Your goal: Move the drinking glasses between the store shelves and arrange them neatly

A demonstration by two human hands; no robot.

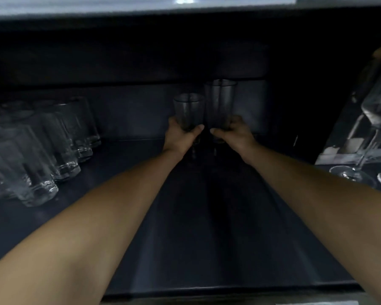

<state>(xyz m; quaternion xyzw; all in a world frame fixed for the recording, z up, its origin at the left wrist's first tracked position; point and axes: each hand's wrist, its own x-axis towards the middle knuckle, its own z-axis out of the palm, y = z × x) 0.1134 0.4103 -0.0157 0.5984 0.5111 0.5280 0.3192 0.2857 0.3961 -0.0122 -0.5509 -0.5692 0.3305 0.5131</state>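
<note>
Both bare forearms stretch straight out over the dark shelf [207, 227] and draw together toward 12 o'clock, deep at the back. The left hand [180, 138] grips the lower part of a short glass [188, 110]. Its thumb is curled across the near side and its fingers are wrapped round the far side, out of sight. The right hand [234, 133] mirrors it, clamped low on a taller glass [220, 102] with the thumb pointing in toward 9 o'clock. The two thumb tips sit near each other but apart. Both glasses stand upright, side by side, in front of the back wall, with the taller one at the 3 o'clock side of the shorter. The shadow under the hands is too dark to tell whether their bases rest on the shelf or whether the two glasses touch.

At 9 o'clock a cluster of clear tumblers [59, 146] stands upright in close rows running front to back. At 3 o'clock are stemmed wine glasses [374, 119], with a printed box [343, 150] just behind them. The pale edge of an upper shelf [141, 6] crosses the top at 12 o'clock.
</note>
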